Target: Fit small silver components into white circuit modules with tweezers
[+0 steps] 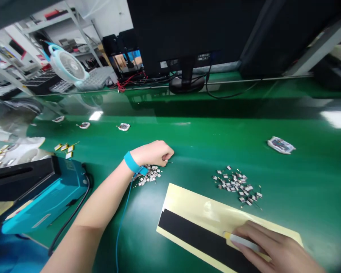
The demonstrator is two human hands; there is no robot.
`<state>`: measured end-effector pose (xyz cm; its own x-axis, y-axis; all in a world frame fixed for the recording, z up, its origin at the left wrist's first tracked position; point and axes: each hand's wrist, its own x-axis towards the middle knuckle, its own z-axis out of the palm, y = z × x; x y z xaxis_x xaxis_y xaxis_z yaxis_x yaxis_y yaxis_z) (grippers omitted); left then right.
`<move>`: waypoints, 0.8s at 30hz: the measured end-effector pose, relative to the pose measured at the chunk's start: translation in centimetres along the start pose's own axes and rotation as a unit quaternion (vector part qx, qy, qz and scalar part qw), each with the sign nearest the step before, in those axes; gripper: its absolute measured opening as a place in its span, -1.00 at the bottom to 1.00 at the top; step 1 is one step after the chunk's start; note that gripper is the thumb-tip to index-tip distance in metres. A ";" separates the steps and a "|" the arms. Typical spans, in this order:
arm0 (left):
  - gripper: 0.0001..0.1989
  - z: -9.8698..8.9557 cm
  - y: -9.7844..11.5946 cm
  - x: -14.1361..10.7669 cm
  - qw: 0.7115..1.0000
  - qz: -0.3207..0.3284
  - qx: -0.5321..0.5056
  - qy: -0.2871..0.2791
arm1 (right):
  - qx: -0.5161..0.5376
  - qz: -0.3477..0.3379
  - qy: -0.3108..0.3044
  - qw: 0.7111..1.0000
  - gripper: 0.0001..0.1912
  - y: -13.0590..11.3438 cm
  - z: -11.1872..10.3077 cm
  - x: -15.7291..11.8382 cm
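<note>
My left hand (153,152) is closed in a pinch at the upper edge of a pile of small silvery parts with thin wires (150,175). A pale bit and a short dark wire show at its fingertips; it looks like one of those small wired parts. Around that wrist sits a blue strap (132,162) with a thin blue cord. At the lower right, my right hand (275,246) grips a slim white tool with a yellow end (241,241). It lies over a pale yellow backing sheet (193,197) bearing a black strip (193,229).
A second pile of small wired parts (238,185) lies right of centre. White-rimmed pieces (281,145) are spread along the green table (187,140). A teal machine (51,193) with a black cable stands left. Behind are a monitor stand (186,81) and a fan (68,64).
</note>
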<state>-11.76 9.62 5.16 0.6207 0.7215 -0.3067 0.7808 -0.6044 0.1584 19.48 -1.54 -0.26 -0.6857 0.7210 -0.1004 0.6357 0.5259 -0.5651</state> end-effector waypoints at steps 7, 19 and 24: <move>-0.98 0.7 1.4 1.9 0.996 0.046 -0.063 0.053 | 0.000 0.030 -0.090 0.995 -0.83 -2.5 -1.4 1.1; -0.95 0.9 2.8 2.2 0.986 0.064 -0.127 0.087 | -0.209 -0.050 0.072 0.974 -0.81 -4.4 0.3 -0.1; -0.89 0.9 7.1 2.0 0.900 0.034 -0.398 0.176 | -0.245 -0.037 0.082 0.965 -0.75 -4.1 0.2 -0.4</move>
<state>-5.03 6.49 4.85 0.5439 0.8388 0.0229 0.4561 -0.3184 0.8310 17.10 -4.05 1.97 -0.6965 0.7133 0.0785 0.7056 0.7007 -0.1057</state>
